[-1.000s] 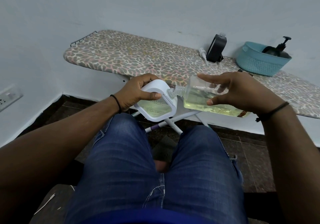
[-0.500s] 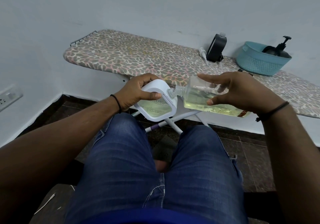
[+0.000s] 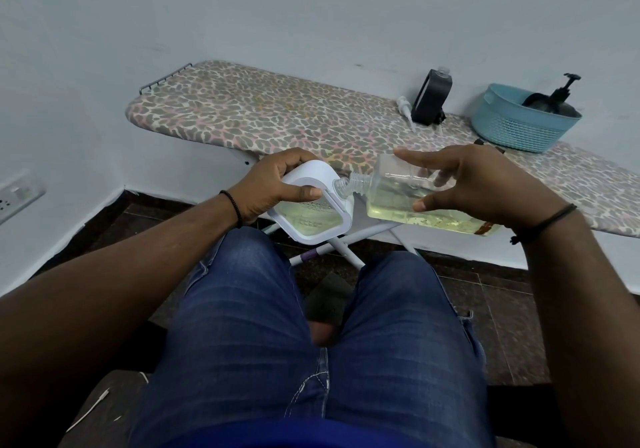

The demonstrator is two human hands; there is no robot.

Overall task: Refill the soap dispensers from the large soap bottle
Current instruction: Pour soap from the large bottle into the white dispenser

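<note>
Two vessels meet at centre frame: the dispenser (image 3: 313, 207), white-framed and clear-walled, sits in the left hand (image 3: 273, 184), and the bottle (image 3: 415, 201) lies nearly on its side in the right hand (image 3: 474, 184), its threaded neck touching the dispenser's upper right corner. Yellowish soap shows in both; the dispenser looks partly filled, so the pour seems under way, not finished. I cannot make out a stream at the neck.

Compared with the earlier frames, almost nothing has shifted: the bottle keeps the same tilt, the neck the same contact, and the soap levels look alike. That suggests a slow, steady transfer with no spill showing.

The left hand is closed around the dispenser, thumb pressed across its face. The right hand clasps the bottle between thumb and fingers, forefinger stretched out along the top.

Behind, on the ironing board (image 3: 277, 115), a black dispenser (image 3: 433, 97) stands at upper right, a white pump (image 3: 405, 108) beside it, and a blue basket (image 3: 519, 125) holds a dark pump bottle.
</note>
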